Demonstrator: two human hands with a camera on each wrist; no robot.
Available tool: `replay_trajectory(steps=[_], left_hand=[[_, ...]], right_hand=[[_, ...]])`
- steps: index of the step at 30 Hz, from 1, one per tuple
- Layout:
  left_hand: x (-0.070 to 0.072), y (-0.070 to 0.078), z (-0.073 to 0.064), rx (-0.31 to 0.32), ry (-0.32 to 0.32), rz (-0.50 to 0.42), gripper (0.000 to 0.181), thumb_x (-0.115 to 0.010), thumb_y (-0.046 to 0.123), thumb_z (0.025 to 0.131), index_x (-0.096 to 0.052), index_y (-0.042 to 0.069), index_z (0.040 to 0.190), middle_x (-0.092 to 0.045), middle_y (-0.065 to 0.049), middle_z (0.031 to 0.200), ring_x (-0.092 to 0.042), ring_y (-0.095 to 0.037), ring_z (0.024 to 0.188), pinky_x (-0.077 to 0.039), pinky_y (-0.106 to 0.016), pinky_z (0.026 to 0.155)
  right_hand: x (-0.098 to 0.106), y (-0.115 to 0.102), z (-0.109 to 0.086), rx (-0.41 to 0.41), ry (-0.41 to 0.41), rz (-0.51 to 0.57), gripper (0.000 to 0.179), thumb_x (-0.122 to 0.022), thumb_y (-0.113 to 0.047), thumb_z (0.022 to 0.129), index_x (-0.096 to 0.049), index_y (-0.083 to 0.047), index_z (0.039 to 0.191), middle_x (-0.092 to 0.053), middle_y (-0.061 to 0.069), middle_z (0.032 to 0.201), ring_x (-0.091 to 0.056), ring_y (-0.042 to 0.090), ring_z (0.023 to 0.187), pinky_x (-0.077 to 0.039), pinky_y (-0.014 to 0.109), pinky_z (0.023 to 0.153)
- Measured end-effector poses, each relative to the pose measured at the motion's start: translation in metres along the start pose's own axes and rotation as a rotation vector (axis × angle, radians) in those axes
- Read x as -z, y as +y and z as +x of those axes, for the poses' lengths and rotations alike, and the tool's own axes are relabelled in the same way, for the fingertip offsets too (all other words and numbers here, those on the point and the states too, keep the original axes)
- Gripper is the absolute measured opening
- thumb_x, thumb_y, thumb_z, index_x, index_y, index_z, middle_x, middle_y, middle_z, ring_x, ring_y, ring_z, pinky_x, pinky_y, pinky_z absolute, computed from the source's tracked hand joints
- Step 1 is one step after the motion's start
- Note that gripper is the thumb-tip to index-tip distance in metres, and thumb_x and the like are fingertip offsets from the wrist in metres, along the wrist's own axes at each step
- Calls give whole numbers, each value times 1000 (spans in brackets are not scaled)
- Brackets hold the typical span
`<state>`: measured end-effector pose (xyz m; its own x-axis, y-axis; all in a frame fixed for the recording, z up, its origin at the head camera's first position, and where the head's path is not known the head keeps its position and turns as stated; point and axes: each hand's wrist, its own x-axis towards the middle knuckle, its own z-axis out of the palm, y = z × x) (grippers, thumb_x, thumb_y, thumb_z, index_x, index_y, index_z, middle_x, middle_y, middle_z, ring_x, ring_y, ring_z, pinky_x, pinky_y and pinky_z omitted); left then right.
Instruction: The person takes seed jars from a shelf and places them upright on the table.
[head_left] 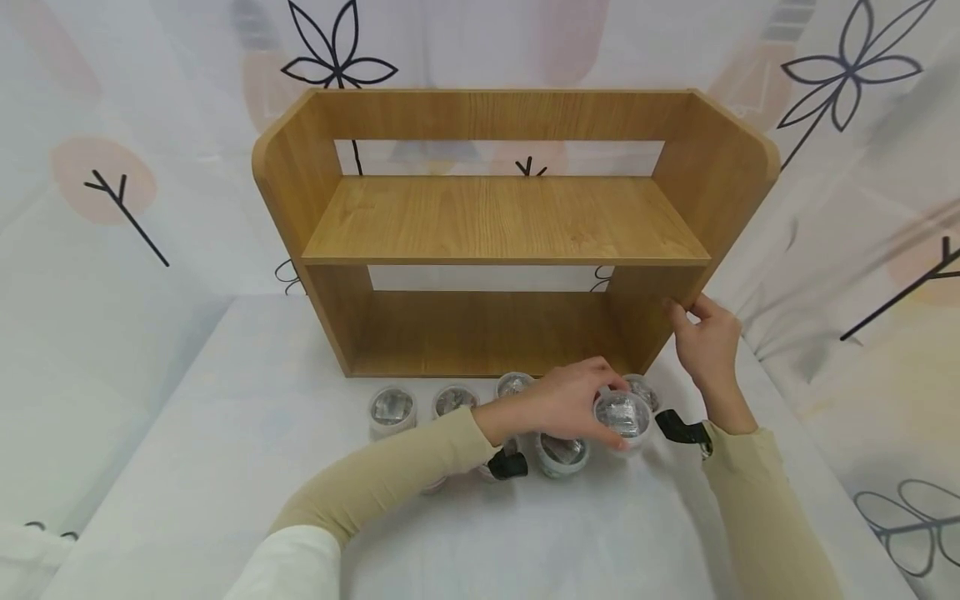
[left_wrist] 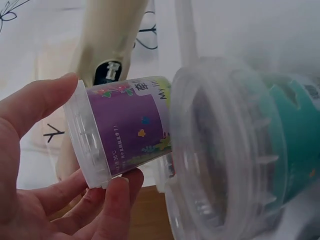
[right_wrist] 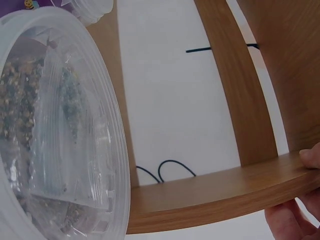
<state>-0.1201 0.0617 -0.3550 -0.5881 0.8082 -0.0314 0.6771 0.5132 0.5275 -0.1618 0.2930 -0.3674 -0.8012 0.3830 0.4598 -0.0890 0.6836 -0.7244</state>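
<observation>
My left hand (head_left: 568, 402) holds a clear-lidded plastic cup (head_left: 622, 415) by its rim, thumb on one side and fingers on the other. In the left wrist view this cup (left_wrist: 127, 125) has a purple printed label. With thumb and fingers my right hand (head_left: 708, 343) grips the right side panel of a two-tier wooden shelf (head_left: 506, 221). The right wrist view shows those fingers (right_wrist: 285, 220) at the panel's edge. Beside the held cup stands a similar cup (head_left: 562, 454), and another cup (head_left: 643, 390) is partly hidden behind it.
Several more cups, among them one at the left (head_left: 392, 408) and one near the middle (head_left: 454, 398), stand before the shelf. My left forearm covers some of them. A white cloth (head_left: 187, 467) covers the table, and printed fabric (head_left: 112, 208) hangs behind.
</observation>
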Motion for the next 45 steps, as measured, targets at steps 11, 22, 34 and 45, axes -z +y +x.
replay_trajectory(steps=[11, 22, 34, 45], left_hand=[[-14, 7, 2, -6, 3, 197, 70, -72, 62, 68, -55, 28, 126, -48, 14, 113, -45, -1, 101, -38, -16, 88], [-25, 4, 3, 5, -45, 164, 69, -74, 58, 68, -56, 29, 127, -47, 15, 121, -44, 0, 108, -37, -16, 91], [-38, 5, 5, 3, -79, 237, 67, -73, 57, 69, -55, 32, 129, -47, 18, 118, -44, 2, 107, -38, -16, 90], [-46, 5, 6, -31, -31, 332, 67, -71, 61, 69, -56, 30, 127, -48, 17, 115, -44, 0, 106, -40, -17, 87]], right_hand=[[1, -2, 0, -46, -58, -1, 43, -52, -37, 92, -65, -5, 118, -65, 16, 114, -57, 31, 112, -44, 51, 92], [2, 0, 0, -16, -49, 0, 41, -54, -34, 91, -66, -4, 115, -65, 16, 111, -57, 31, 111, -45, 49, 91], [3, 0, 0, -39, -55, 6, 42, -53, -37, 91, -66, -6, 117, -65, 15, 113, -58, 29, 110, -46, 48, 87], [3, -1, 0, -43, -66, 12, 44, -53, -38, 92, -64, -6, 120, -63, 15, 116, -56, 31, 112, -45, 53, 92]])
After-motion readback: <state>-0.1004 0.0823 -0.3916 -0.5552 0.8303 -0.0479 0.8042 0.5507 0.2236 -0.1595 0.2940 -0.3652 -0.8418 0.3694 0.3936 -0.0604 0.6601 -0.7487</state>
